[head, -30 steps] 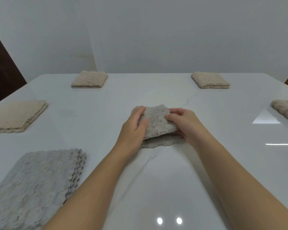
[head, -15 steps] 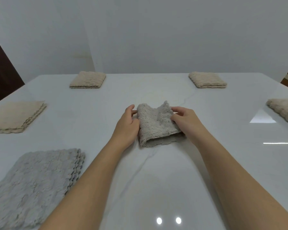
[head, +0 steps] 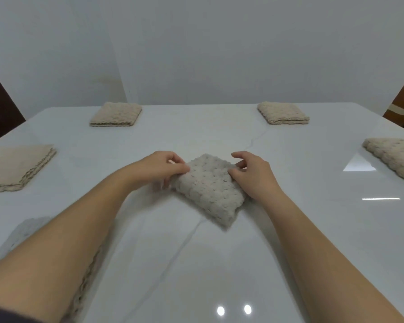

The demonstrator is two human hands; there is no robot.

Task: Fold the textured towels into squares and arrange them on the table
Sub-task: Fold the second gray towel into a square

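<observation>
Grey bumpy folded towel (head: 210,191) lying mid-table on shiny white marble table (head: 289,229), turned at a slant. Left hand (head: 160,167) pinching its far left corner, right hand (head: 252,173) pressing and gripping the right edge. Now folded small and flatter than half a second ago. Last squaring step, probably. Next: straighten, let go. Other beige folded towels (head: 116,114) well apart around.

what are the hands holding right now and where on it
Both grip the folded grey towel: left hand pinches its far-left edge, right hand its right edge.
</observation>
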